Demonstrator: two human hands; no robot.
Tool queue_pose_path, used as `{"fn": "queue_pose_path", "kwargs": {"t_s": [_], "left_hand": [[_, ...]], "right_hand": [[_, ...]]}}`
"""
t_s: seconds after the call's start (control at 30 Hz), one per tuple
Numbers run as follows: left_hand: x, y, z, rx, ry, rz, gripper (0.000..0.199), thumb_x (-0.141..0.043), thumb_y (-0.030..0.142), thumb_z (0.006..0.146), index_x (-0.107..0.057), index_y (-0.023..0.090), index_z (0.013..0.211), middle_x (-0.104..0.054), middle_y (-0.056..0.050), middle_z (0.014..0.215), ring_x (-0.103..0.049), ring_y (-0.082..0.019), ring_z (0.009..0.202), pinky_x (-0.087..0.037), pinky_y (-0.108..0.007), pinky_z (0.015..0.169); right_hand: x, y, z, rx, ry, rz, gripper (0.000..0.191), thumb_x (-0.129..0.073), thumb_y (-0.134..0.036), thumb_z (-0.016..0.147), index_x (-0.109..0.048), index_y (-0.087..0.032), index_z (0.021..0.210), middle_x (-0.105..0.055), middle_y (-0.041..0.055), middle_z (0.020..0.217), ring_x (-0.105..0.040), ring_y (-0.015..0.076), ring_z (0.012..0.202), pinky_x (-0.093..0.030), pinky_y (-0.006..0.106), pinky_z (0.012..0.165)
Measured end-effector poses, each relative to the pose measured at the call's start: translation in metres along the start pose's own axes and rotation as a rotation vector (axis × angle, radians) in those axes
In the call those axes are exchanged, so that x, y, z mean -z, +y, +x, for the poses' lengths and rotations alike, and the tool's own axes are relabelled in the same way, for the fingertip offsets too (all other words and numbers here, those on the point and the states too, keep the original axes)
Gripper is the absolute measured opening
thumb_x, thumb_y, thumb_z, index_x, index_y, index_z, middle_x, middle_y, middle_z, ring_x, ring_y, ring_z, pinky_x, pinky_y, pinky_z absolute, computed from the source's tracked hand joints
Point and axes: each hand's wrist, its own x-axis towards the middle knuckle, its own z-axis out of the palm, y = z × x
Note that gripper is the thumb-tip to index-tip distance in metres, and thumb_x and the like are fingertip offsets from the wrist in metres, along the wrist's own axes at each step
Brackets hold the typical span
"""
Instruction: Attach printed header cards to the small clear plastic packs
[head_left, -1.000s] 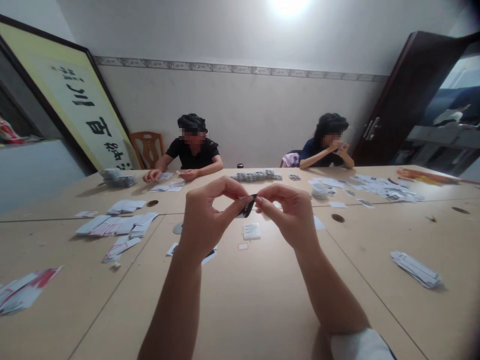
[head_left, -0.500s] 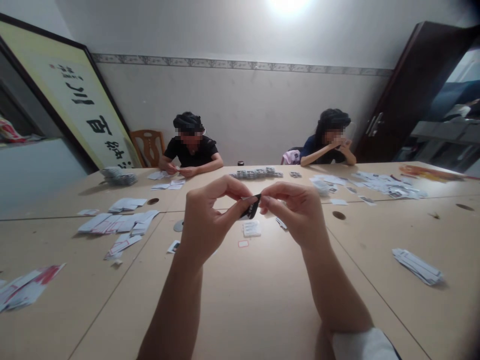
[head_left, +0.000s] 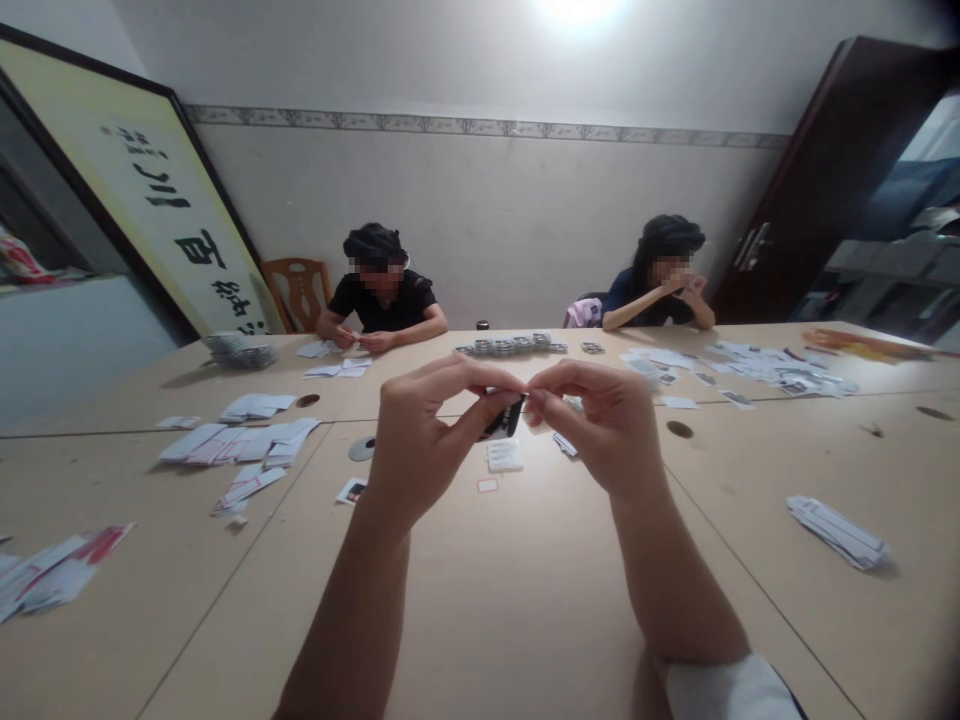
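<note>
Above the middle of the table, my left hand (head_left: pixel 424 430) pinches a small black flat piece with white marks (head_left: pixel 512 415) between thumb and forefinger. The fingers cover part of the piece, and its exact kind is not clear. My right hand (head_left: pixel 600 425) is closed too, thumb and forefinger pinched at the piece's upper right corner, touching the left fingertips. Under the hands lie a whitish, clear-looking flat pack (head_left: pixel 504 456) and a small red-edged label (head_left: pixel 487 486) on the table.
White paper slips (head_left: pixel 240 445) lie in piles on the left. A folded bundle of strips (head_left: pixel 836 532) is at the right. Small stacks (head_left: pixel 514 346) line the far side. Two people (head_left: pixel 382 300) sit opposite, handling small items. Round holes (head_left: pixel 679 429) pierce the tabletop (head_left: pixel 510 600).
Both hands have shifted slightly right. The black piece has turned a little, and the left forefinger now reaches over its top edge to the right fingertips.
</note>
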Motion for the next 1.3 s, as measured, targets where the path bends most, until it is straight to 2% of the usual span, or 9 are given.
{"fn": "queue_pose_path", "kwargs": {"t_s": [0.3,0.47,0.8,1.1,1.3], "left_hand": [[-0.0023,-0.0044,-0.0003,0.081,0.007,-0.076,0.004,-0.075,0.026,0.089,-0.079,0.026,0.087,-0.077,0.0,0.081,-0.069,-0.016,0.075,-0.059,-0.03,0.074],[-0.0014,-0.0025,0.0001,0.062,-0.013,-0.07,0.005,-0.076,0.024,0.088,-0.079,0.027,0.088,-0.077,0.001,0.081,-0.069,-0.015,0.075,-0.058,-0.029,0.074],[-0.0007,0.0006,-0.0013,0.041,-0.019,-0.023,0.004,-0.076,0.026,0.088,-0.08,0.027,0.088,-0.076,0.001,0.079,-0.068,-0.015,0.072,-0.058,-0.029,0.071],[-0.0008,0.0012,-0.0001,0.032,-0.043,-0.065,0.005,-0.076,0.022,0.088,-0.079,0.026,0.087,-0.076,0.003,0.079,-0.066,-0.013,0.073,-0.054,-0.027,0.07],[-0.0012,-0.0039,-0.0002,0.068,-0.09,-0.222,0.006,-0.075,0.022,0.089,-0.079,0.026,0.088,-0.075,0.0,0.081,-0.068,-0.015,0.077,-0.054,-0.029,0.071]], "right_hand": [[0.0054,-0.0062,-0.0018,0.024,0.029,-0.057,0.007,-0.073,-0.02,0.084,-0.075,-0.024,0.079,-0.073,-0.0002,0.073,-0.065,0.0167,0.067,-0.054,0.035,0.067],[0.0039,-0.0082,-0.0027,0.072,0.029,-0.108,0.011,-0.072,-0.014,0.082,-0.074,-0.024,0.079,-0.072,-0.002,0.07,-0.064,0.0152,0.066,-0.052,0.034,0.067],[0.0031,-0.0076,-0.0045,0.11,0.032,-0.19,0.011,-0.071,-0.015,0.082,-0.073,-0.025,0.077,-0.071,-0.0033,0.067,-0.063,0.014,0.063,-0.052,0.031,0.063],[0.0025,-0.0074,-0.0036,0.114,0.013,-0.157,0.015,-0.068,-0.011,0.081,-0.071,-0.024,0.075,-0.068,-0.0042,0.065,-0.061,0.0131,0.062,-0.051,0.031,0.064],[0.0034,-0.0074,-0.0043,0.057,-0.023,-0.062,0.015,-0.067,-0.009,0.079,-0.071,-0.023,0.075,-0.069,-0.0031,0.066,-0.062,0.0142,0.064,-0.05,0.032,0.065]]}}
